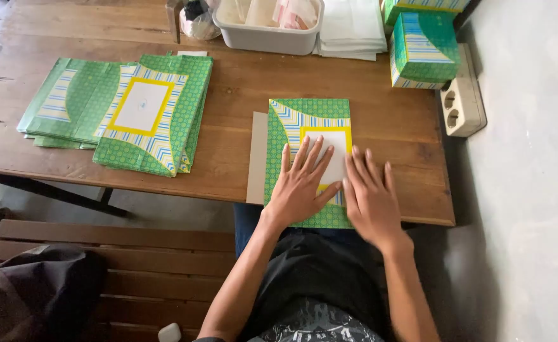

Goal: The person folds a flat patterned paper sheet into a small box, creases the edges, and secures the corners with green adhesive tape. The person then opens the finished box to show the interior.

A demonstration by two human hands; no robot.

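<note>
Green patterned flat paper sheet (304, 120), one, is pressed at the wooden table's (228, 95) near edge by the left hand (299, 187) and right hand (371, 202), both flat, fingers spread, while two stacks (120, 114) lie leftward.

A pile of flat green patterned sheets (127, 114) is lying at nine o'clock on the wooden table (228, 82). A grey plastic tub (267, 31) is sitting at twelve o'clock, folded green boxes (423, 47) at two o'clock beside a white power strip (461, 95).
</note>
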